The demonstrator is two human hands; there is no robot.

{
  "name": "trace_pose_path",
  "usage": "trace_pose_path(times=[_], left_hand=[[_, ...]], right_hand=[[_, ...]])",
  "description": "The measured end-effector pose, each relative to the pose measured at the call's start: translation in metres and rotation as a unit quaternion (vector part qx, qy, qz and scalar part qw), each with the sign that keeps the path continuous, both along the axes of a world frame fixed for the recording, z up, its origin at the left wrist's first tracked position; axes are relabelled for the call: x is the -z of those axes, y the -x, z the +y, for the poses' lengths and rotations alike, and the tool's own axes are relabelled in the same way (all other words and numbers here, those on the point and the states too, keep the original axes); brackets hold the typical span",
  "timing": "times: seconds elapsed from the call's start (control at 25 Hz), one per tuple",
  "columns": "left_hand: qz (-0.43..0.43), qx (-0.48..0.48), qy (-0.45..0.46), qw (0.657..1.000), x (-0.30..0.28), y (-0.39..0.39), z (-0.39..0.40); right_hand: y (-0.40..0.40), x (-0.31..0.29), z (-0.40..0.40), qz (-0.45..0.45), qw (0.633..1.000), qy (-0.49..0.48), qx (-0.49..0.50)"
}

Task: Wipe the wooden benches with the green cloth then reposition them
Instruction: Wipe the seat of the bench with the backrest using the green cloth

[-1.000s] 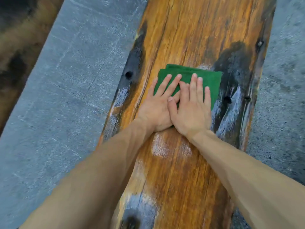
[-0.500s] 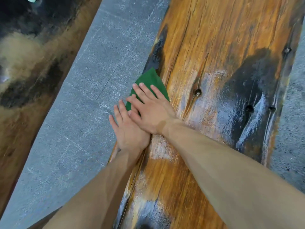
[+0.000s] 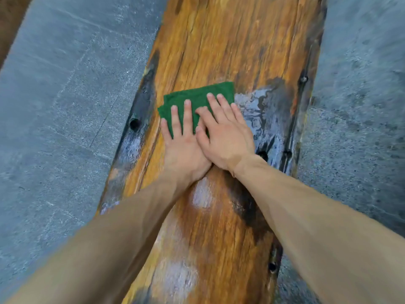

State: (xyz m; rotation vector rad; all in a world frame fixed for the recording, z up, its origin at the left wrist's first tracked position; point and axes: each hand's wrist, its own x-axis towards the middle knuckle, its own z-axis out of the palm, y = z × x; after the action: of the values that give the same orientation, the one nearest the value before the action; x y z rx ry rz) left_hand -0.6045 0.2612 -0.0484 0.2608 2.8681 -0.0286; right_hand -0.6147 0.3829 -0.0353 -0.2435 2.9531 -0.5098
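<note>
Pressing green cloth (image 3: 198,96) — both hands, flat

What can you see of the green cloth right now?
The green cloth is a dark green, towel-like rag folded into a rough rectangle, lying flat on top of the orange-brown wooden bench, about midway across its width. Both hands press on its near part: the left hand with fingers spread over its left half, the right hand partly overlapping the left. Its far edge and corners show; the near edge is hidden. A wet, shiny dark patch lies just right of it.
</note>
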Motion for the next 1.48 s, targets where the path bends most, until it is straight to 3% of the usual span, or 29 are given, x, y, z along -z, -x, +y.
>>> trace_pose_path(times=[0.32, 0.6, 0.8, 1.08, 1.48], left_hand=[[-0.008, 0.17, 0.009, 0.985, -0.005, 0.022, 0.122], [-0.001, 0.239, 0.016, 0.971, -0.003, 0.028, 0.115], [-0.003, 0.212, -0.004, 0.977, -0.003, 0.036, 0.048], [-0.009, 0.057, -0.011, 0.998, -0.005, 0.021, -0.022], [-0.047, 0.1, 0.017, 0.994, -0.009, 0.029, -0.02]], right_hand=[[-0.012, -0.003, 0.122, 0.002, 0.99, -0.046, 0.133], [-0.009, -0.006, 0.103, -0.018, 0.981, -0.095, 0.167], [-0.002, -0.005, 0.045, -0.01, 0.988, -0.065, 0.141], [0.015, 0.002, -0.022, 0.017, 0.998, -0.052, 0.022], [0.021, 0.0, -0.019, -0.021, 0.998, -0.062, 0.026]])
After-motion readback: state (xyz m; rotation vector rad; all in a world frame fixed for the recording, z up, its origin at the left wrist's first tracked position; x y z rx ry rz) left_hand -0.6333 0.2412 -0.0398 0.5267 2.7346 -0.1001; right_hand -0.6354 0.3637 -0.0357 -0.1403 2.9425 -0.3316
